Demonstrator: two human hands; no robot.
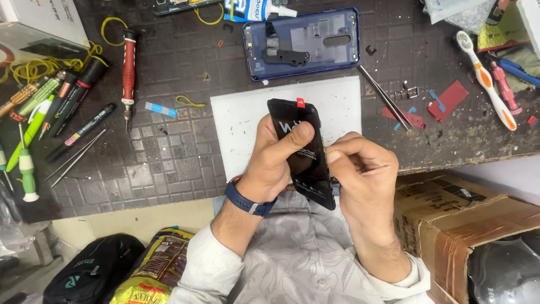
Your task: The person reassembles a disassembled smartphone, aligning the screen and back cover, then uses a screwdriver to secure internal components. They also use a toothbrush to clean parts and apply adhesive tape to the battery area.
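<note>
The left hand (pixel 273 160) gripped a flat black glass phone screen panel (pixel 304 152), thumb pressed on its face, fingers wrapped behind. The right hand (pixel 363 171) pinched the panel's right edge, fingertips closed together on it. A white rectangular work mat (pixel 236 121) lay beyond the fingers; slim metal tweezers (pixel 385 97) lay further right.

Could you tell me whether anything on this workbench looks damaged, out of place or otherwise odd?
The blue phone body behind the white mat lies open with its back off, insides bare. The left hand holds a loose black screen panel with a red tab, and the right hand pinches its edge. Red scraps litter the table.
</note>
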